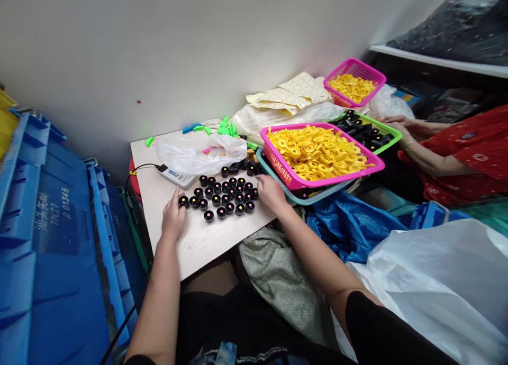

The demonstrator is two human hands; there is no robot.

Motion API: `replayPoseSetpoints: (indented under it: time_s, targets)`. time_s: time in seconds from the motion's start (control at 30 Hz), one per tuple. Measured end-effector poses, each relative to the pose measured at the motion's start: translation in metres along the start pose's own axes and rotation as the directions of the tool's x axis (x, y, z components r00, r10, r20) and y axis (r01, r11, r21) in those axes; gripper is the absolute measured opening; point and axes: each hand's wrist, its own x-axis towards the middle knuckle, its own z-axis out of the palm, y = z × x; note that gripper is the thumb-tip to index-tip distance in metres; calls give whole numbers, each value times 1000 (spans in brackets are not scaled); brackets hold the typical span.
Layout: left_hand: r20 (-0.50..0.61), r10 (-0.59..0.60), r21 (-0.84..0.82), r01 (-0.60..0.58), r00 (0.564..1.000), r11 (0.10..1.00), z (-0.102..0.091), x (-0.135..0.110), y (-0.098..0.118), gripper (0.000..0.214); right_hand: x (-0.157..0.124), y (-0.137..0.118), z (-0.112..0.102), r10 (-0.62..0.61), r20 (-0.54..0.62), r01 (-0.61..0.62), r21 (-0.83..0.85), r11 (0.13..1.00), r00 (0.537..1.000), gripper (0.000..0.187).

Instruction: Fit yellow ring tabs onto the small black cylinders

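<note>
On the table lie several short black cylindrical pieces (216, 200), standing close together with pink or yellow dots on top. My left hand (173, 217) rests at the left edge of this group, its index finger and thumb apart beside one black piece (183, 201). At the group's right edge, my right hand (271, 194) lies on the table with its fingers toward the nearest pieces. Part of its fingers is hidden from me. Behind the group are longer black parts (234, 169), lying on their sides.
A pink basket of yellow rings (261, 137) sits on a light-blue tray (296, 198) at right. A white device (177, 175) and plastic bag (178, 152) lie behind. Blue crates (59, 238) stand left. A co-worker's hands (400, 127) are at a green basket (391, 145).
</note>
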Motion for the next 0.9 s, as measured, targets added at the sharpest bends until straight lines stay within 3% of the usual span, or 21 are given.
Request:
replayPoseSetpoints:
  time_s: [0.1, 0.23, 0.37, 0.47, 0.6, 0.9]
  targets:
    - [-10, 1, 0, -1, 1000, 1000, 0, 0, 1, 70, 28, -17, -4, -116, -56, 112, -66, 991, 992, 43]
    - [-22, -17, -69, 15, 1000, 998, -2, 0, 1, 67, 79, -42, 8, -300, 198, 335, -178, 925, 933, 29]
    - [-17, -41, -134, 39, 999, 990, -3, -2, 0, 64, 109, -59, 23, -338, 298, 406, -206, 890, 893, 34]
    - [-19, -61, -156, 57, 998, 986, -4, -4, 2, 63, 114, -63, 23, -369, 324, 448, -216, 868, 871, 39]
    - [-25, -72, -152, 67, 997, 986, -4, -4, 6, 63, 113, -57, 13, -383, 350, 464, -185, 866, 855, 28]
    - [-42, -59, -129, 54, 997, 990, -3, -3, 7, 62, 117, -51, 10, -246, 416, 358, -214, 909, 875, 30]
